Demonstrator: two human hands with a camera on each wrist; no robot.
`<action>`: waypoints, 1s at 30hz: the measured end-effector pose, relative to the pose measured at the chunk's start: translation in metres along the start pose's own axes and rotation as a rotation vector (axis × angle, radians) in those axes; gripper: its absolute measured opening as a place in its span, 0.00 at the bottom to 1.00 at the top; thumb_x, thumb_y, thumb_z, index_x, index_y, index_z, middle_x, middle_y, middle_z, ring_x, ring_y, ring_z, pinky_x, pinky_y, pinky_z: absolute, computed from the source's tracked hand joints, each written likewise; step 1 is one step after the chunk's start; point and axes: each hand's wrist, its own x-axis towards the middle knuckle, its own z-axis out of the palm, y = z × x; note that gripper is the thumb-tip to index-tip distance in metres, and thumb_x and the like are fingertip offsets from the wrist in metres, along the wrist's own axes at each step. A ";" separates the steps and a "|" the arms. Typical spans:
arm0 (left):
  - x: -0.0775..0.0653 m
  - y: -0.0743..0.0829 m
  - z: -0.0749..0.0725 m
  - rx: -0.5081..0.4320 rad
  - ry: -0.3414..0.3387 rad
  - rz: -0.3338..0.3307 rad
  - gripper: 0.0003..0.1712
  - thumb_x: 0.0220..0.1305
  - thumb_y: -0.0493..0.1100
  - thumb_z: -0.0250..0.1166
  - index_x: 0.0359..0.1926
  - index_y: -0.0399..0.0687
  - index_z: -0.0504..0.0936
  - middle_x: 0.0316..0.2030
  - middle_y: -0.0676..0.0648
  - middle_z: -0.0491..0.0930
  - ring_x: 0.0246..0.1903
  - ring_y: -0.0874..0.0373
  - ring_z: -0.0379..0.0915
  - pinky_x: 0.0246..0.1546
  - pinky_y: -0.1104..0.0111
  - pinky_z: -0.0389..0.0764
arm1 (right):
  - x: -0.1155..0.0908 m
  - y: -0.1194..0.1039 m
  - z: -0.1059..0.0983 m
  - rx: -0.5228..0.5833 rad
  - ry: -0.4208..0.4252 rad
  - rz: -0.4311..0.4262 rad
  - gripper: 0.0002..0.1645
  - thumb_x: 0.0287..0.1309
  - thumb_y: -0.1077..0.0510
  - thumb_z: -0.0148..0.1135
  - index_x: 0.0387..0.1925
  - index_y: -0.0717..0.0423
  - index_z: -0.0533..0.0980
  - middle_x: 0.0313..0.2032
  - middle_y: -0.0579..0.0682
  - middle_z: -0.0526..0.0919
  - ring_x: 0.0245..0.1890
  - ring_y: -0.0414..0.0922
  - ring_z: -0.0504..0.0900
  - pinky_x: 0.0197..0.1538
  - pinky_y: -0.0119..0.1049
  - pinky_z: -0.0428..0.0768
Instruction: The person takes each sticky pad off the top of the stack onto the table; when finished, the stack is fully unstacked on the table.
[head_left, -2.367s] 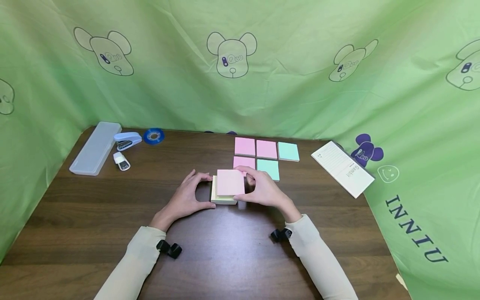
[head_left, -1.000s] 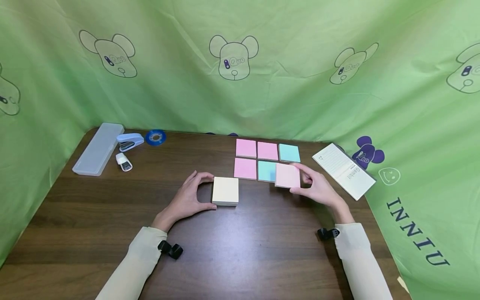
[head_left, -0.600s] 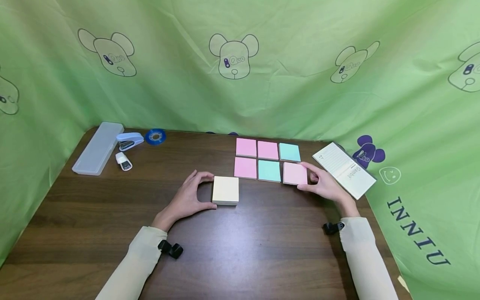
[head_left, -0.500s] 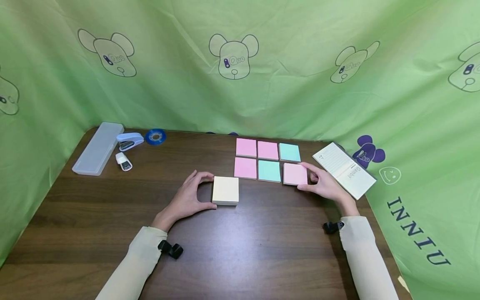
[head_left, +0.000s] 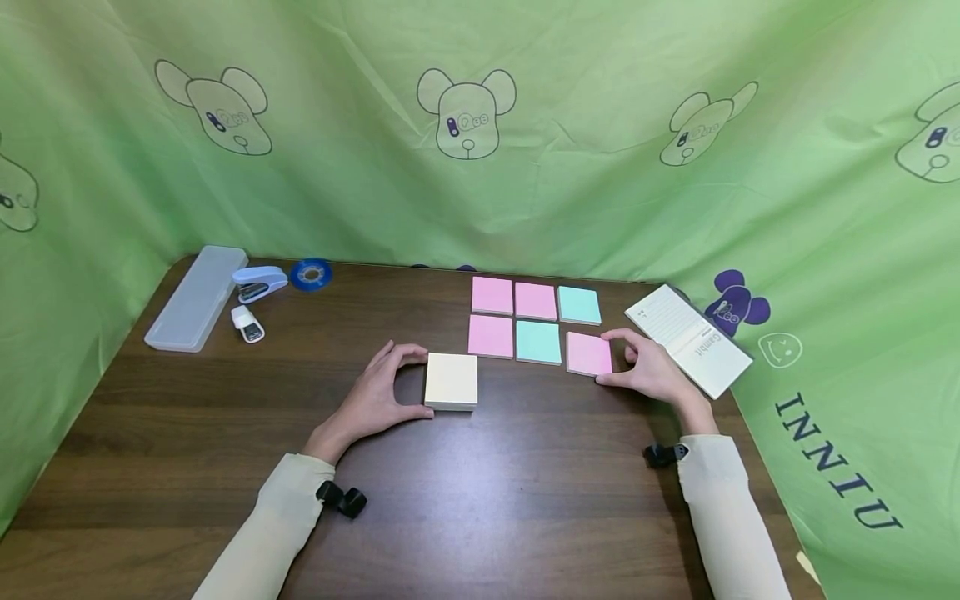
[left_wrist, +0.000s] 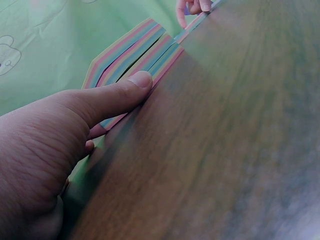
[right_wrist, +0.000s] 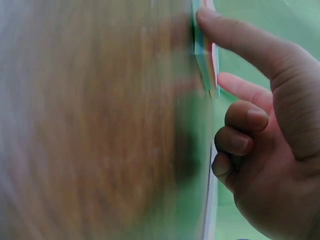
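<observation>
In the head view my left hand (head_left: 378,392) holds a stack of sticky note pads (head_left: 452,379) by its near and far edges, thumb at the near side. A cream sheet tops that stack; its striped, multicoloured edges (left_wrist: 145,52) show in the left wrist view. Over to the right, my right hand (head_left: 648,367) pinches a pink sticky note pad (head_left: 588,354) between thumb and index finger, the other fingers curled in. This pad lies on or very close to the table, right of a turquoise pad (head_left: 537,342) and slightly nearer than it.
Behind are pink pads (head_left: 492,295), (head_left: 536,301) and a turquoise pad (head_left: 579,305); another pink pad (head_left: 491,336) sits in the front row. A notebook (head_left: 688,340) lies at right. Far left hold a pale case (head_left: 197,298), stapler (head_left: 259,282), blue tape roll (head_left: 311,273) and small white-and-black item (head_left: 247,323).
My right hand has carried the pink pad from the stack rightward to the front row's right end, then lowered it slightly nearer me. The left hand has stayed at the stack.
</observation>
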 end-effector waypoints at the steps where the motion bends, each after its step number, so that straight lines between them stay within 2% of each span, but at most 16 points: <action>1: 0.000 0.000 0.000 0.001 -0.001 0.000 0.56 0.47 0.45 0.94 0.73 0.42 0.71 0.66 0.42 0.83 0.70 0.47 0.78 0.89 0.47 0.46 | 0.000 -0.001 0.000 0.002 0.007 0.005 0.46 0.52 0.48 0.91 0.68 0.54 0.78 0.31 0.49 0.66 0.30 0.43 0.64 0.36 0.38 0.63; 11: 0.000 -0.001 0.000 -0.005 -0.003 -0.004 0.56 0.47 0.45 0.93 0.73 0.43 0.71 0.66 0.42 0.83 0.70 0.47 0.78 0.89 0.47 0.45 | 0.008 -0.002 0.002 0.015 -0.009 -0.002 0.45 0.59 0.50 0.87 0.73 0.56 0.76 0.29 0.49 0.66 0.28 0.43 0.63 0.34 0.37 0.62; 19: 0.000 0.001 0.000 -0.014 -0.001 -0.002 0.57 0.47 0.44 0.93 0.74 0.42 0.71 0.66 0.42 0.84 0.70 0.46 0.78 0.89 0.47 0.45 | 0.012 -0.003 0.002 0.008 -0.008 -0.019 0.45 0.60 0.54 0.85 0.75 0.57 0.75 0.28 0.49 0.65 0.28 0.44 0.62 0.34 0.37 0.61; 30: 0.000 0.000 0.000 -0.028 0.005 -0.016 0.59 0.46 0.43 0.94 0.74 0.42 0.69 0.64 0.42 0.86 0.73 0.45 0.73 0.90 0.50 0.45 | 0.010 -0.007 0.003 0.002 0.010 -0.029 0.47 0.61 0.50 0.85 0.76 0.56 0.74 0.28 0.49 0.66 0.27 0.41 0.61 0.34 0.36 0.60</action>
